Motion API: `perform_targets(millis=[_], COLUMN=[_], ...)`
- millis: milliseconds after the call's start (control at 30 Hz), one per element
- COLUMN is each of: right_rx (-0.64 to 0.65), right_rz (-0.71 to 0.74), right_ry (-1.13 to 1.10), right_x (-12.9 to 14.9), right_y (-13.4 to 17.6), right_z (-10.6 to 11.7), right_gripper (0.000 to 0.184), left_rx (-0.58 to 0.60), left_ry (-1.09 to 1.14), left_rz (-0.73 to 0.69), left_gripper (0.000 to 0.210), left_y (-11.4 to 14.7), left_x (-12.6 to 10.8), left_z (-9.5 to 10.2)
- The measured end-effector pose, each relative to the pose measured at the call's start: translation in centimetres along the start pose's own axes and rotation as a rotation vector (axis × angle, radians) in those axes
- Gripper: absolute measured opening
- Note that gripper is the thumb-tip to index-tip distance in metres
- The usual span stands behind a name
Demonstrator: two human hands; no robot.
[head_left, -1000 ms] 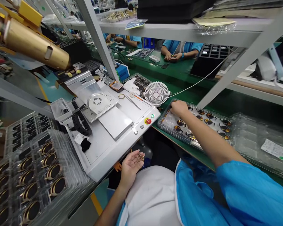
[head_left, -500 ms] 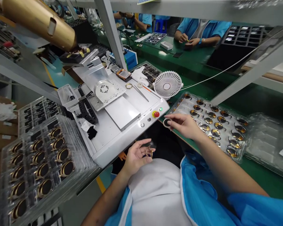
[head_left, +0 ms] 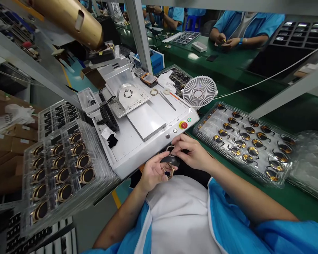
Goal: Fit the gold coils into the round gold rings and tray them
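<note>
1. A green tabletop (head_left: 294, 197) runs along the right side of the frame, and a second green tabletop (head_left: 228, 56) stretches across the upper middle.
2. Grey metal frame posts (head_left: 140, 35) rise at the upper centre, and another slants in from the right edge.
3. At the lower middle, a strip of teal floor with a yellow line (head_left: 116, 199) shows.
4. Brown cardboard boxes (head_left: 5, 141) sit at the left edge.
5. People in blue smocks (head_left: 249, 24) sit along the top right.

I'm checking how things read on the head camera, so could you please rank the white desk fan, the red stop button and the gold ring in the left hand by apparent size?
1. White desk fan, clearly largest.
2. Gold ring in the left hand.
3. Red stop button, smallest, though the ring sits nearer the camera, so that gap is unsure.
</note>
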State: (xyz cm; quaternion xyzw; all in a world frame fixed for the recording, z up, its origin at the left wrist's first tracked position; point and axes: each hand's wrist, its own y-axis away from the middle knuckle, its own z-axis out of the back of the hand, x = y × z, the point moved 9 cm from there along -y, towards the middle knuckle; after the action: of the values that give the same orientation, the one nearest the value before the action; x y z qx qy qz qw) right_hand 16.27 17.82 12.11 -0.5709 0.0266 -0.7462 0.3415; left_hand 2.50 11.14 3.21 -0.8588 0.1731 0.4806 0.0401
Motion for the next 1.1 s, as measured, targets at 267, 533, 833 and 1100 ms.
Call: perform_targets(millis=[267,533,833,1100], right_rx=[-0.228,-0.324,-0.188,-0.159], right_rz=[-0.401,-0.453,-0.677,-0.702], right_ry=[0.018,0.184,-0.566,-0.627], right_x=[-7.2,-6.6,-6.4,-6.7], right_y=[-8.2,-6.1,1.5,1.4], right_z=[1.5,2.1,-4.6,-3.8], right_gripper=[0.008,0.02,0.051,0.042], left_rx=[-0.165,-0.172,0.047,-0.025], left_ry=[-0.006,-0.419,-1.356,-0.742], left_rz=[-0.083,-0.28,-0.363,-0.371], left_gripper=[0.086,0.094,0.109,0.089], left_y=[0.5,2.7,1.0,0.9], left_x=[-1.1,-2.8,-1.6,-2.6], left_z=[2.0,1.9,-2.1,-0.9])
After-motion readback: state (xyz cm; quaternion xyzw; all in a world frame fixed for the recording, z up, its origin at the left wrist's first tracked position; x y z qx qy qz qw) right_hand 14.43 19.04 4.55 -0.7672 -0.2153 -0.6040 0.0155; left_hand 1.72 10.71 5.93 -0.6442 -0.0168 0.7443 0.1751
